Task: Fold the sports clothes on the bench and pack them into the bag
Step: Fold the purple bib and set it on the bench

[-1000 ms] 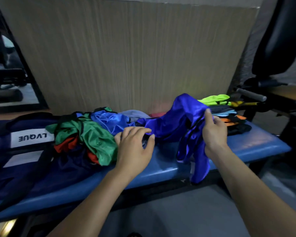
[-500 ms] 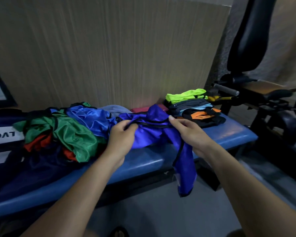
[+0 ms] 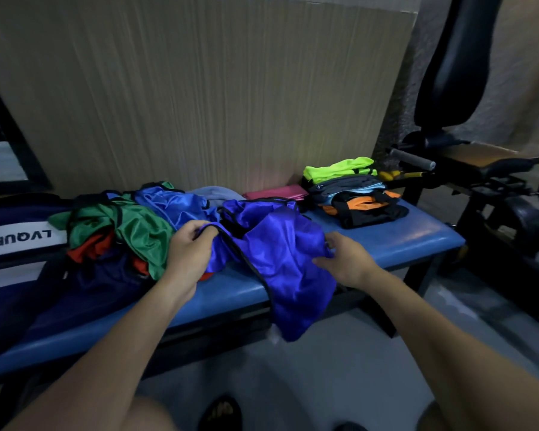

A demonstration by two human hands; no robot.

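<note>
Left hand pinches shiny royal-blue satin garment on blue padded bench; right hand fingertips hidden behind fabric, grip can't tell; hem hangs off bench front.

A single head-worn wide-angle camera looks forward and down, close over the blue desk, toward the panelled wall behind.

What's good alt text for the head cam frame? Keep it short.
A person's left hand grips the black-trimmed edge of a shiny blue garment spread over a blue bench, while the right hand reaches to its other side. Unfolded clothes lie left beside a dark bag; a folded stack sits right.
</note>
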